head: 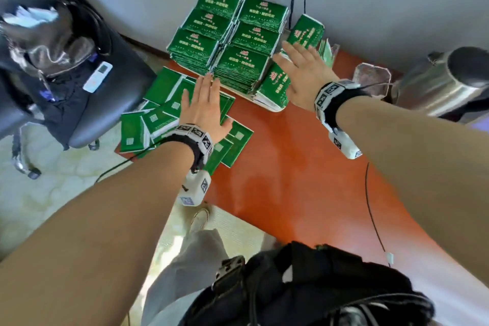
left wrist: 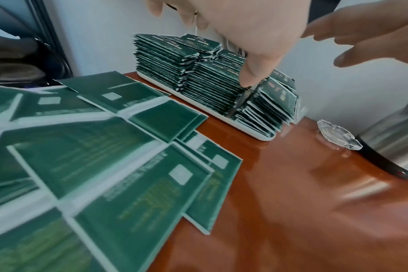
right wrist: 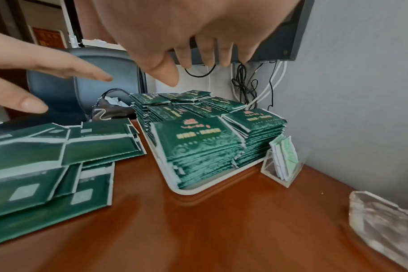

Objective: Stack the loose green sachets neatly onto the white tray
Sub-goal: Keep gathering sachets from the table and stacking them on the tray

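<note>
The left hand (head: pixel 205 108) is being held flat, fingers straight and together, over the loose green sachets (head: pixel 158 116) scattered at 9 o'clock on the red-brown table (head: pixel 291 167); whether they are being touched cannot be told. The right hand (head: pixel 304 74) is being spread open, fingers straight and slightly apart, above the near right stack — nothing is being gripped. The white tray (right wrist: pixel 193 191), at 12 o'clock, is being filled by tall stacked sachets (head: pixel 232 37). A glass ashtray (left wrist: pixel 338 136) and a steel kettle (head: pixel 444 79) are being left at 2 o'clock.
</note>
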A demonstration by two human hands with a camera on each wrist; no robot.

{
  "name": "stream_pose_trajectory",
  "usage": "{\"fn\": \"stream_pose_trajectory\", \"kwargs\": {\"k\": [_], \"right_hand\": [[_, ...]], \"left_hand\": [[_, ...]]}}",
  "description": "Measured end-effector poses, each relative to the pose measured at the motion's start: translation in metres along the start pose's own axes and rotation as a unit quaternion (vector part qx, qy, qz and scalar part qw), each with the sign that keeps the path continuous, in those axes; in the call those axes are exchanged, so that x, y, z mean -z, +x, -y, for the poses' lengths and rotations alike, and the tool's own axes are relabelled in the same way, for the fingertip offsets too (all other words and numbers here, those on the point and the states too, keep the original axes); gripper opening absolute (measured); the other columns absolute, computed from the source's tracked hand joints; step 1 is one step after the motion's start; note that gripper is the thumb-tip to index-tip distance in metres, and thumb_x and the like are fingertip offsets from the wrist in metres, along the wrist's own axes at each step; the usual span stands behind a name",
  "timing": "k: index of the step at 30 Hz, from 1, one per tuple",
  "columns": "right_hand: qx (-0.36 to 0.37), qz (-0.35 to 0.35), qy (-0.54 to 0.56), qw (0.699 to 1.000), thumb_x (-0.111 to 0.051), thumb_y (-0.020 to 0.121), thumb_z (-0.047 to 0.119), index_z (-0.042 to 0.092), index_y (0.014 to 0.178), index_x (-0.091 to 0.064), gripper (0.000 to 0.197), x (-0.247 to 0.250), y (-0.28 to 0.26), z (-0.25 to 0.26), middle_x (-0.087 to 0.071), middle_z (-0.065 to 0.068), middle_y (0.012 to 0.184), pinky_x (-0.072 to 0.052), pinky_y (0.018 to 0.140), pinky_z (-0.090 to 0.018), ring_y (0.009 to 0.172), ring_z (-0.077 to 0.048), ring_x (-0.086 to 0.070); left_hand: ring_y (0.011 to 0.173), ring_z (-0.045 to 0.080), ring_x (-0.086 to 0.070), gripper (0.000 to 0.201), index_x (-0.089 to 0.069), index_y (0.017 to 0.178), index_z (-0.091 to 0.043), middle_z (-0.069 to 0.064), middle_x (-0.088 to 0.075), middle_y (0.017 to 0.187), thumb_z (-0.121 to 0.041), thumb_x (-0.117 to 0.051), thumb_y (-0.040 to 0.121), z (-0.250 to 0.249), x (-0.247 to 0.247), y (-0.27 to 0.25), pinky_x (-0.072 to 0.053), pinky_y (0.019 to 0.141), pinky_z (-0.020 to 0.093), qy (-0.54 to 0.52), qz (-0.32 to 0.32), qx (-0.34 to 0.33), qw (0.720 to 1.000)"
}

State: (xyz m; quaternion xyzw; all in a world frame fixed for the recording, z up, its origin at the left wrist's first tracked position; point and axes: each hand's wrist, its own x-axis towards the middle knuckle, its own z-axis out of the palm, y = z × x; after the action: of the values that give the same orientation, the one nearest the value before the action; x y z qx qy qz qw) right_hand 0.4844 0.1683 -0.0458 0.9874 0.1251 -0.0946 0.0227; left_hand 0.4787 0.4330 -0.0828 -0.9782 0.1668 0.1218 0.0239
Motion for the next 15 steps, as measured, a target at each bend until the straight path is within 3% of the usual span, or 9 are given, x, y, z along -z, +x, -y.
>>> {"fn": "stream_pose_trajectory", "kwargs": {"k": [6, 12, 15], "right_hand": [[-0.101, -0.021, 0.033, 0.994, -0.062, 0.088, 0.019, 0.016, 0.156, -0.023, 0.079, -0.014, -0.009, 0.084, -0.007, -0.013, 0.166, -0.011, 0.123, -0.052, 0.151, -0.034, -0.013], [-0.192, 0.033, 0.085, 0.977, -0.059, 0.090, 0.013, 0.016, 0.155, -0.025, 0.074, -0.027, -0.018, 0.166, -0.007, -0.012, 0.165, -0.018, 0.122, -0.049, 0.148, -0.035, -0.020], [-0.227, 0.054, 0.124, 0.965, -0.057, 0.090, 0.012, 0.014, 0.151, -0.031, 0.066, -0.036, -0.013, 0.190, -0.023, -0.014, 0.158, -0.035, 0.112, -0.051, 0.138, -0.037, -0.034]], "left_hand": [[0.154, 0.025, 0.001, 0.094, -0.001, 0.159, -0.012, 0.008, 0.006, 0.167, -0.049, -0.056, 0.093, 0.081, -0.010, 0.001, -0.008, 0.124, 0.052, 0.000, 0.016, -0.050, 0.999], [0.153, 0.027, -0.011, 0.086, -0.010, 0.158, -0.011, 0.009, -0.007, 0.167, -0.046, -0.056, 0.093, 0.142, -0.026, -0.003, -0.017, 0.122, 0.051, -0.036, 0.027, -0.079, 0.996], [0.152, 0.027, -0.015, 0.083, -0.015, 0.157, -0.011, 0.010, -0.012, 0.166, -0.046, -0.056, 0.094, 0.154, -0.032, 0.004, -0.021, 0.121, 0.050, -0.044, 0.040, -0.081, 0.995]]}}
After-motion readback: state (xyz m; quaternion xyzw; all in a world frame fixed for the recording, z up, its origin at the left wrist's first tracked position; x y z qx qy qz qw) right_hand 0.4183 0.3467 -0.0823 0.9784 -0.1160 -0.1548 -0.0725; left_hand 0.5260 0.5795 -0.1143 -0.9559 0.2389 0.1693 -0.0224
